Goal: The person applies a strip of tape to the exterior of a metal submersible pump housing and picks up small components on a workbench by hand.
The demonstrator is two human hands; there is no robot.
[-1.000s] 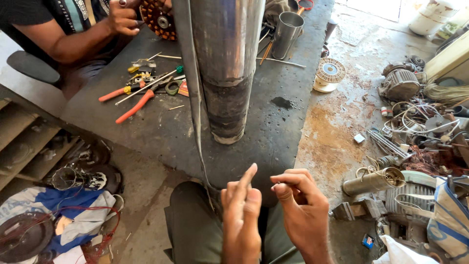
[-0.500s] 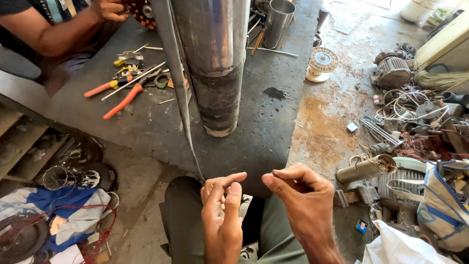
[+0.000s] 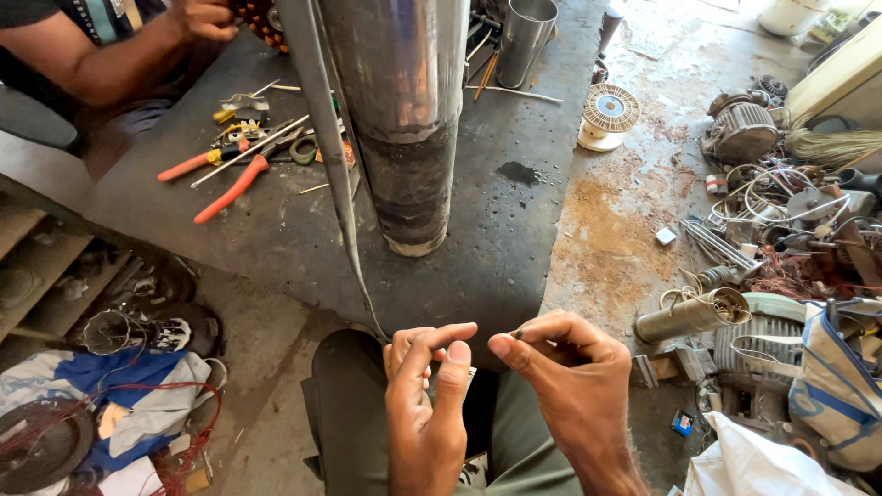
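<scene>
Hands meet low in the view, at six o'clock. The left hand [image 3: 424, 404] has its fingers curled, thumb and forefinger pinched together on the lower end of a flat grey strip [image 3: 323, 156], a thin, dull band that rises toward eleven o'clock along the side of a tall metal cylinder [image 3: 404, 110]. The right hand [image 3: 570, 386] sits just beside it at five o'clock, thumb and forefinger pressed together on something tiny and dark; what it is cannot be told. The cylinder is smooth and shiny above, blackened and rough near its base, standing on a grey slab [image 3: 514, 239] stained with dark spots. At ten o'clock lie orange-handled pliers [image 3: 234, 188] among loose tools. At one o'clock a white wire spool [image 3: 608, 115] rests on the rusty floor.
</scene>
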